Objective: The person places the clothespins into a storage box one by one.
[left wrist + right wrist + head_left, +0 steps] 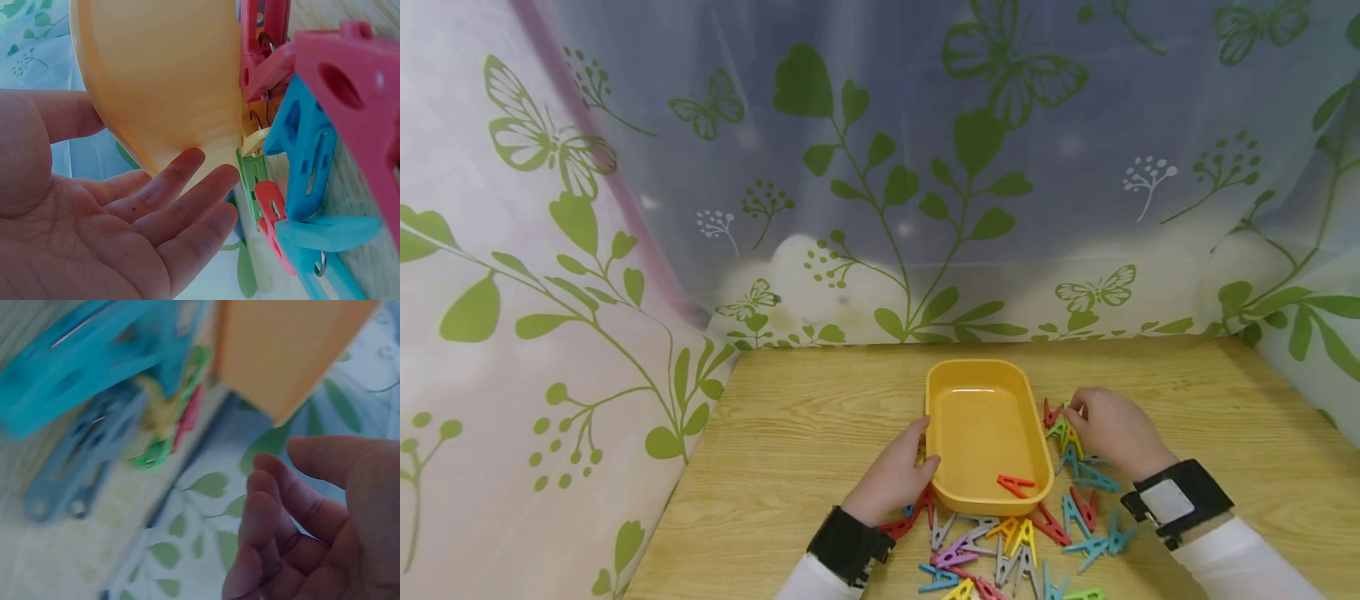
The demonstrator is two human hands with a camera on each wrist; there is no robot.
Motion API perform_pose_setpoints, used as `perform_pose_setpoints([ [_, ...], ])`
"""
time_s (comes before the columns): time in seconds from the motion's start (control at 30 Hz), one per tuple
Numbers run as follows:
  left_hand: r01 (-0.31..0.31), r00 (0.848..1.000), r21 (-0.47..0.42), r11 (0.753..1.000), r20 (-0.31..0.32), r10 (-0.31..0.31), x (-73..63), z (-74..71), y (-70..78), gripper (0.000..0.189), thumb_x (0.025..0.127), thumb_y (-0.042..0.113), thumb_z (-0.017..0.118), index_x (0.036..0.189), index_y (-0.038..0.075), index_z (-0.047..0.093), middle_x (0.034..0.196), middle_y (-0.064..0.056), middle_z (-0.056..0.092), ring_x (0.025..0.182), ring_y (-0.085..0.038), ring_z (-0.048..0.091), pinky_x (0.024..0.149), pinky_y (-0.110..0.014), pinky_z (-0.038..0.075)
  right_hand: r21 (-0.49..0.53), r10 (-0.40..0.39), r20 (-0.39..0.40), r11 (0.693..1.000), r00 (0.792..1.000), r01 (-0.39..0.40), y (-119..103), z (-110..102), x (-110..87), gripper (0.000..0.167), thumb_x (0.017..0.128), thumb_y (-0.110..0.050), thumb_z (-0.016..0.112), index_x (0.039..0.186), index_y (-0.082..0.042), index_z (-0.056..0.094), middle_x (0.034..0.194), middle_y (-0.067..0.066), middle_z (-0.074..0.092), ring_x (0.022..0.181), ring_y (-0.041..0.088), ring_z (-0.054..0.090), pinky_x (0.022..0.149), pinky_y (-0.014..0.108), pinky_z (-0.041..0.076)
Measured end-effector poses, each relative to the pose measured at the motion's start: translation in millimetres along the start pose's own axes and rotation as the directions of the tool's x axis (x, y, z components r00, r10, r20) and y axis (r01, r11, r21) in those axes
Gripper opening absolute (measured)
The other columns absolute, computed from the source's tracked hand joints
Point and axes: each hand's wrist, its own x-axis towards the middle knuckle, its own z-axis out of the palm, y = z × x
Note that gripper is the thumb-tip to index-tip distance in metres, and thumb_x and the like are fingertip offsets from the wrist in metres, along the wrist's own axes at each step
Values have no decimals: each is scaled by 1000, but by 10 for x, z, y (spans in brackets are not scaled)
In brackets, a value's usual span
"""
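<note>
A yellow plastic basin (981, 433) stands on the wooden table with one red clothespin (1016, 486) lying inside, near its front end. My left hand (891, 473) holds the basin's left side, thumb over the rim and the other fingers against the outer wall in the left wrist view. My right hand (1112, 427) is right of the basin, above a small group of clothespins that includes a green clothespin (1060, 429). Its fingers (265, 515) are loosely bent, and nothing shows between thumb and fingertips in the right wrist view.
Several loose clothespins in many colours lie before the basin, among them a purple clothespin (953, 552). Teal clothespins (1096, 477) lie along its right side. Blue and pink ones crowd near the left hand. A patterned curtain (880, 167) hangs behind the wooden table (805, 417).
</note>
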Motion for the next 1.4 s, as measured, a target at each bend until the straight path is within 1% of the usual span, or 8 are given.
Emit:
perform_pose_setpoints([
  [0.13,2,1000,0,1000,0,-2,-24,-12,11,61,106,20,58,159,4,32,155,-20,49,143,-35,48,115,-54,40,-9,41,64,999,997,-41,124,59,39,18,99,-16,65,92,0,67,73,4,60,60,17,50,54,31,40],
  [0.3,2,1000,6,1000,-4,-2,-36,-17,16,62,106,21,58,159,3,32,154,-21,49,143,-36,48,115,-53,40,-27,61,88,998,994,-59,240,139,102,19,99,-17,66,93,2,68,75,7,64,61,18,52,56,33,42],
  [0.5,5,1000,13,1000,-3,-5,-28,1,1,62,106,21,58,159,2,31,155,-21,48,144,-35,47,115,-54,40,-59,75,110,996,991,-69,350,151,167,18,96,-12,67,95,6,68,85,17,70,69,23,61,64,43,52],
  [0.77,8,1000,2,1000,0,-8,-12,24,-7,62,106,21,58,160,4,31,156,-19,48,144,-34,48,115,-54,40,-92,107,172,992,979,-92,472,165,200,21,97,-15,66,86,3,66,74,9,63,64,21,54,59,36,46],
  [0.9,4,1000,10,1000,-1,-4,-7,14,6,62,106,21,57,160,4,31,156,-20,48,143,-34,48,114,-53,41,-97,114,182,990,977,-97,479,170,209,22,98,-16,66,85,2,66,73,8,61,64,21,53,58,34,44],
  [1.23,2,1000,8,1000,-4,-2,-16,-4,26,62,106,21,57,160,4,30,155,-20,48,142,-34,49,114,-53,41,-94,136,183,988,974,-121,467,162,226,18,97,-11,67,92,6,72,81,14,70,67,21,61,62,39,52],
  [1.3,1,1000,6,1000,0,-1,-14,-5,23,63,107,21,57,160,4,30,156,-20,48,143,-34,48,114,-53,41,-89,146,176,987,973,-132,473,160,225,18,97,-10,66,91,5,72,81,13,69,67,20,60,61,38,51],
  [1.4,1,1000,10,1000,2,-1,-13,-9,24,63,107,21,57,160,4,30,156,-19,47,143,-34,48,114,-53,41,-83,156,164,986,974,-144,475,144,213,20,98,-10,63,82,2,68,74,10,63,64,20,55,59,36,46],
])
